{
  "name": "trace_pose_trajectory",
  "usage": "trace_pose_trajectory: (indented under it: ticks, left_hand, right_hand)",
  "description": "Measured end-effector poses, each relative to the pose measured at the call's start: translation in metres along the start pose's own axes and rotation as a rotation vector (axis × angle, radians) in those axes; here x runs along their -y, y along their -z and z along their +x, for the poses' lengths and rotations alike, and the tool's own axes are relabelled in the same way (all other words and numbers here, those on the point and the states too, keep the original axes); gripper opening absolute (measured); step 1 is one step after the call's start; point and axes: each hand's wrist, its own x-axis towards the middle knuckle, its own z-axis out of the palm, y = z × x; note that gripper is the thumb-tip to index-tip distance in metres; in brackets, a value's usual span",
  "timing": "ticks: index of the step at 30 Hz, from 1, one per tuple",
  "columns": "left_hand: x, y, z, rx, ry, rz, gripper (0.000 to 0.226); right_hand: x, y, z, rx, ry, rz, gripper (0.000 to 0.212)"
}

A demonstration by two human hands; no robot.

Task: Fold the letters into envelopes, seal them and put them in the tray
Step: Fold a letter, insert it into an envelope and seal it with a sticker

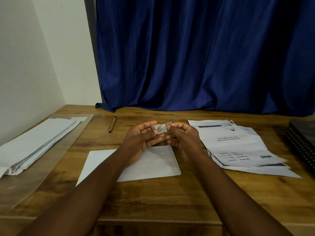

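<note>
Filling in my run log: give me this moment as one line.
hands: left and right pinch stamps | envelope: flat on table beneath | tray: holds envelopes | letters: right, unfolded

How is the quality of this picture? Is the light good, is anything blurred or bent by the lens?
Head view: the light is dim and warm, with the curtain very dark in its folds. The wide lens curves the table edges. The stamps, pinched between the left hand and right hand, look soft, so their print is unreadable. The clear tray shows faint glare.
</note>
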Motion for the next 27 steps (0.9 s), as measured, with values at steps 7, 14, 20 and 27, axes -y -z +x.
trace_pose_trajectory:
  ticks: [7, 14, 20, 27]
  left_hand:
    - [0.0026, 0.0039, 0.002, 0.038, -0.028, 0.041, 0.043]
    - [0.0019, 0.0041, 0.0016, 0.087, -0.025, 0.025, 0.055]
    - [0.0016, 0.0044, 0.0024, 0.159, -0.026, -0.006, 0.049]
    - [0.0022, 0.0001, 0.0024, 0.135, -0.013, 0.0, 0.053]
  right_hand:
    - [-0.0007, 0.0, -0.0006, 0.015, -0.025, -0.019, 0.031]
    - [-0.0028, 0.0007, 0.0014, 0.011, -0.033, -0.067, 0.026]
    - [-0.0025, 0.002, 0.0033, 0.098, -0.082, -0.042, 0.024]
    - [-0.0024, 0.0024, 0.0057, -0.022, -0.087, -0.068, 0.028]
